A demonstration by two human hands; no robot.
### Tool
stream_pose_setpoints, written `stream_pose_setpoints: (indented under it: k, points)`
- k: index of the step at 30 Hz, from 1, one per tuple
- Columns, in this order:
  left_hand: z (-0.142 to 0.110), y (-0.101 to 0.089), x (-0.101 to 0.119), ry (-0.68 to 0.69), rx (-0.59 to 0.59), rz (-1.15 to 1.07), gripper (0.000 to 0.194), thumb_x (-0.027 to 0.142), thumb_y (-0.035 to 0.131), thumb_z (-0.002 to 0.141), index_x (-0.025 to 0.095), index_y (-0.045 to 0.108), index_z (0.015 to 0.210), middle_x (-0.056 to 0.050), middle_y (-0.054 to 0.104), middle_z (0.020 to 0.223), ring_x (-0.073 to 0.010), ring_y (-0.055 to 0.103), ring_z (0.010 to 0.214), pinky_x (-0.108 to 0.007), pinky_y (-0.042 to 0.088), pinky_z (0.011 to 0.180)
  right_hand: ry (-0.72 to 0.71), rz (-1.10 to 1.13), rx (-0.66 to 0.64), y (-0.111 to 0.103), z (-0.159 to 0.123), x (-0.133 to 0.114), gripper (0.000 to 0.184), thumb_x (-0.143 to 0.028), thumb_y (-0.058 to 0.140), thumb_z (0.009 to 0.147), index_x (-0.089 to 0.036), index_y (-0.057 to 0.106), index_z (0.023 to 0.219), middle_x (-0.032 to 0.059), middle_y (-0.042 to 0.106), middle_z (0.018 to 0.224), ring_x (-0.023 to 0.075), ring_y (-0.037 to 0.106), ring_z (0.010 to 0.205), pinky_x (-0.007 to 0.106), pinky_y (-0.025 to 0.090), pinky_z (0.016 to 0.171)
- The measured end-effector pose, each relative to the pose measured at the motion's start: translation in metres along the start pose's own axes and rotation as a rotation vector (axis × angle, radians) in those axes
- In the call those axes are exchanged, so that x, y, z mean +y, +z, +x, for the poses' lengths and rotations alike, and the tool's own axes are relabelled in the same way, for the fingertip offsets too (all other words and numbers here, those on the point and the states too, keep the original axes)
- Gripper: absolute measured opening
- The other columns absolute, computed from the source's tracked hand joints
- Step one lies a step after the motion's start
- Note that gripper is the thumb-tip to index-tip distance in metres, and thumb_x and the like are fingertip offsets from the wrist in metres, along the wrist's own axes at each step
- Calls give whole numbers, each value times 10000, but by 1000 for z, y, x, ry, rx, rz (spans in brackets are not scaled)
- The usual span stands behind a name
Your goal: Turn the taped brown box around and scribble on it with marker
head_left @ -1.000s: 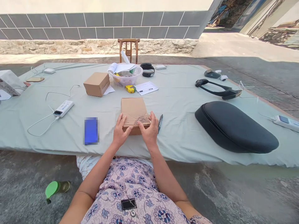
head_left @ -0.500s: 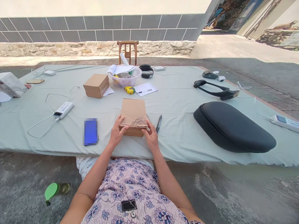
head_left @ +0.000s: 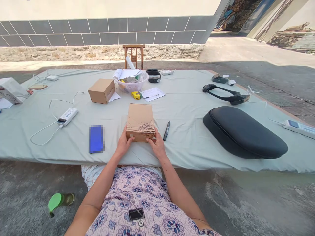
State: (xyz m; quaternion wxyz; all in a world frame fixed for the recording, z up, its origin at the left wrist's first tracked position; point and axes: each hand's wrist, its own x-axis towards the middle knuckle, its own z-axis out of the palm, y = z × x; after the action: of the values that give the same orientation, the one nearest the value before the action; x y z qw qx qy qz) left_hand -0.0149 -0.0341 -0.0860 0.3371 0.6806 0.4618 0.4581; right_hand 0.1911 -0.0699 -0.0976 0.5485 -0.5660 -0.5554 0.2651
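Observation:
A cardboard box (head_left: pixel 140 118) sits on the cloth-covered table in front of me, its lid down. Dark scribbled lines mark the lid's near right corner. My left hand (head_left: pixel 123 143) grips the box's near left corner, thumb on the front face and fingers along the side. At the near right corner, my right hand (head_left: pixel 157 144) holds it the same way, the fingers partly hidden behind the side. Just right of that hand lies a black marker pen (head_left: pixel 166 130). To the left is a blue, pixelated flat object (head_left: pixel 96 139).
Behind the box are a second cardboard box (head_left: pixel 101 90), a yellow tape measure (head_left: pixel 136 95), a paper with a pen (head_left: pixel 154 94) and a filled plastic basket (head_left: pixel 131 86). A black cushioned case (head_left: pixel 243 132) lies right; a white power strip (head_left: pixel 68 116) with cable lies left.
The lid's front edge has gone down flush with the box. Both hands have slid from the lid's front corners lower onto the sides and front face.

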Motion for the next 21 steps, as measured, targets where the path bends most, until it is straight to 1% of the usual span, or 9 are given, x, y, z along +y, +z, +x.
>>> stream_pose_setpoints:
  k: [3, 5, 7, 9, 12, 15, 17, 19, 21]
  points:
    - [-1, 1, -1, -14, 9, 42, 822, 186, 621, 834, 230, 261, 1571, -131, 438, 1585, -261, 425, 1470, -465, 364, 1211, -90, -138, -21, 2, 0, 5, 783, -275, 595, 813, -177, 341, 1547, 157, 603, 1305, 261, 602, 1107, 441, 578, 891]
    - [-2, 2, -3, -23, 31, 116, 871, 141, 656, 784, 225, 274, 1562, -147, 468, 1552, -299, 426, 1462, -506, 367, 1201, -134, -267, -3, 4, -1, 9, 764, -259, 583, 808, -121, 362, 1526, 179, 628, 1261, 302, 599, 1116, 511, 547, 944]
    - [-4, 4, -5, -51, 73, 231, 877, 140, 709, 747, 195, 325, 1534, -178, 502, 1503, -349, 423, 1452, -556, 366, 1184, -139, -399, 35, 5, -2, 13, 705, -279, 589, 813, -101, 428, 1477, 175, 671, 1143, 334, 614, 1055, 562, 527, 937]
    - [-4, 6, -6, -76, 102, 346, 854, 178, 776, 715, 157, 398, 1481, -207, 542, 1440, -390, 444, 1425, -588, 364, 1169, -130, -479, 51, 7, -2, 14, 652, -325, 589, 835, -109, 470, 1438, 153, 691, 1036, 338, 630, 972, 566, 532, 891]
    - [-6, 8, -6, -41, 117, 427, 765, 229, 821, 692, 144, 488, 1376, -208, 602, 1352, -402, 501, 1370, -609, 355, 1161, -148, -490, 62, 10, -4, 14, 697, -439, 607, 852, -96, 455, 1439, 167, 690, 1058, 342, 638, 969, 551, 534, 877]
    - [-8, 7, -5, -7, 142, 359, 582, 256, 786, 733, 167, 547, 1256, -178, 659, 1243, -385, 572, 1292, -618, 399, 1114, -128, -466, 93, 13, -6, 9, 800, -567, 655, 815, -85, 461, 1423, 196, 682, 1110, 361, 637, 1018, 556, 531, 883]
    - [-10, 4, -2, -4, 138, 299, 510, 285, 757, 767, 184, 550, 1223, -159, 670, 1216, -359, 604, 1253, -587, 454, 1071, -105, -410, 106, 13, -7, -1, 775, -610, 652, 815, -98, 503, 1377, 191, 683, 1105, 356, 635, 1046, 549, 532, 900]
    - [-13, 0, 7, -1, 130, 201, 505, 333, 734, 801, 203, 525, 1241, -163, 614, 1339, -326, 576, 1305, -533, 479, 1074, -88, -321, 128, 9, -7, -17, 705, -622, 633, 835, -129, 540, 1329, 176, 675, 1133, 327, 631, 1082, 516, 537, 926]
    - [-16, -5, 23, 12, 141, 34, 507, 404, 715, 826, 217, 495, 1243, -170, 470, 1515, -299, 494, 1403, -472, 476, 1102, -67, -226, 159, 1, -8, -38, 668, -629, 626, 843, -156, 550, 1308, 167, 658, 1193, 295, 628, 1108, 466, 555, 915]
